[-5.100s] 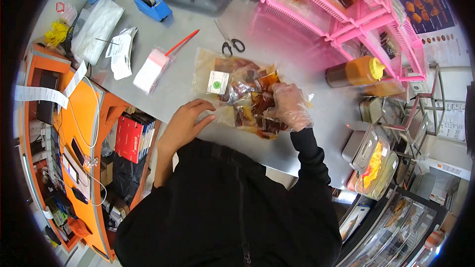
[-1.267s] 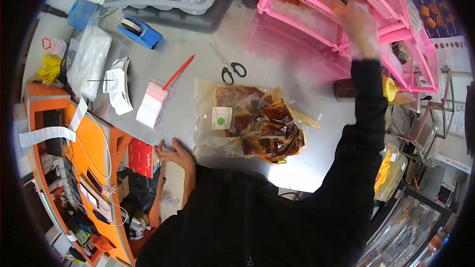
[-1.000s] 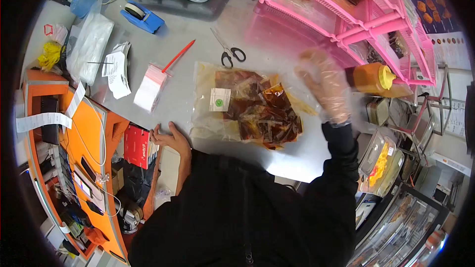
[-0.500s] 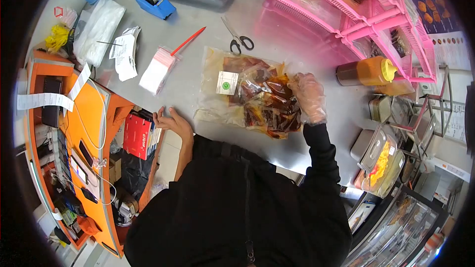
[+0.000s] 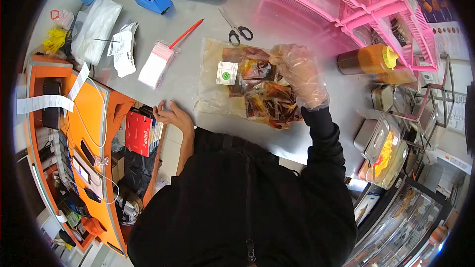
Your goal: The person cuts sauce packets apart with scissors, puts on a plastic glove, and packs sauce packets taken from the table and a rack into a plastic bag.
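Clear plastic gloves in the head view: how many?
1 glove, on the right hand, at the upper-right corner of the clear plastic bag with dark brown contents. The left hand is bare, by the front edge of the grey metal counter. Others may be hidden.

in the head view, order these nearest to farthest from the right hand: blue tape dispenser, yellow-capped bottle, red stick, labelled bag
From the right hand:
1. labelled bag, partly covered by it
2. yellow-capped bottle, to its right
3. red stick, to its left
4. blue tape dispenser, farther left
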`<state>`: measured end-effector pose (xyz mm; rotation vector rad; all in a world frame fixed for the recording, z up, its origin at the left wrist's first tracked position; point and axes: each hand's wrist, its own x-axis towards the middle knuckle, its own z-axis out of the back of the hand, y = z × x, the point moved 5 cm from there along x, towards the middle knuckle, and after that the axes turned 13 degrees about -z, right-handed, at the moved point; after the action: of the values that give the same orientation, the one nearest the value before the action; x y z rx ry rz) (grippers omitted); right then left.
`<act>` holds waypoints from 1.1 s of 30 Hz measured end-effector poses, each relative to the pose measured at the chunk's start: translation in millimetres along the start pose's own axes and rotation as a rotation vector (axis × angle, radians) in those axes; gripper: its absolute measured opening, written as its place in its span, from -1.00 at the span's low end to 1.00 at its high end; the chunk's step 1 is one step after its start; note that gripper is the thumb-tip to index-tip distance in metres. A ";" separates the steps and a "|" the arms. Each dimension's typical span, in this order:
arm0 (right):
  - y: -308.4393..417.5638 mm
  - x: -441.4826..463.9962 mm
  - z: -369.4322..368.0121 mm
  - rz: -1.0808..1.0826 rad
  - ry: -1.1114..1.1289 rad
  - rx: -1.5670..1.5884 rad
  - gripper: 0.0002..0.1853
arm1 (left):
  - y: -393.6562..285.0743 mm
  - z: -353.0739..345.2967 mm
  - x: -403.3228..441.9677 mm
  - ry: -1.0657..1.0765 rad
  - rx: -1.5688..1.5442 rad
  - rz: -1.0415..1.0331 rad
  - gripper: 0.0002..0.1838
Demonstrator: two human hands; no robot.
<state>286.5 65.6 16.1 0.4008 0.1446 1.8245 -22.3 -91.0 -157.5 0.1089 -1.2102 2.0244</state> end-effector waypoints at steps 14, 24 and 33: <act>-26.7 -91.4 -55.6 -0.028 0.198 -0.132 -0.69 | 5.4 0.5 -0.8 0.043 0.067 -0.055 -0.61; -30.5 -84.2 -49.8 -0.214 0.403 0.046 -0.66 | 3.2 0.5 -0.2 -0.005 -0.013 -0.025 -0.61; -45.8 -90.3 -49.7 -0.463 0.364 0.178 -0.70 | 9.4 -1.5 -2.1 0.049 0.028 -0.073 -0.62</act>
<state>332.6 -1.7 -61.8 0.1365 0.6051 1.4121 -26.4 -93.5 -166.0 0.1146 -1.1318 1.9693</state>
